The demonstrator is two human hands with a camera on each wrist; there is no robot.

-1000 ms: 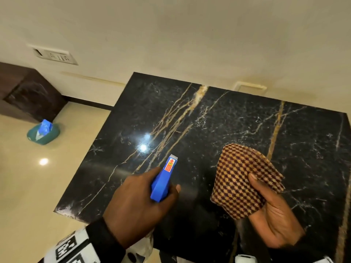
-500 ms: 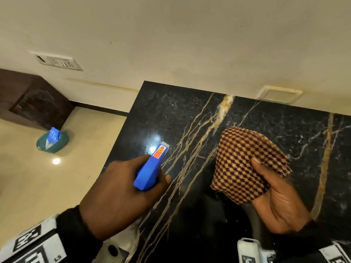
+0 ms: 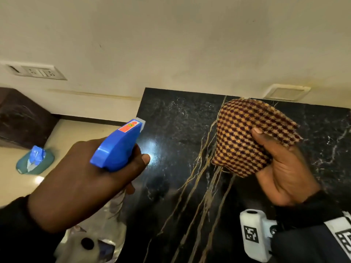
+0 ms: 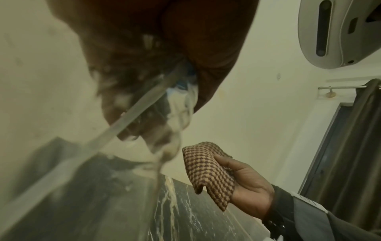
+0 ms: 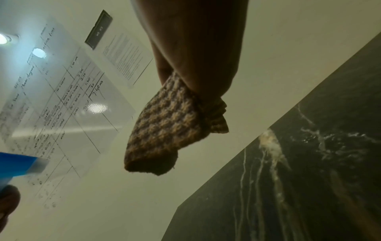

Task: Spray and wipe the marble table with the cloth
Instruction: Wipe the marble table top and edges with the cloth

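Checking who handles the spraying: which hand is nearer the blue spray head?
Left. The left hand grips the blue spray head; the right hand is apart, across the marble, holding the cloth.

Left hand (image 3: 85,175): raised, fingers curled round the spray bottle (image 3: 118,147).
Right hand (image 3: 283,168): raised, thumb pinching the cloth (image 3: 247,137).

two hands (image 3: 85,179), one spray bottle (image 3: 117,147), one cloth (image 3: 245,139), one marble table (image 3: 171,196)
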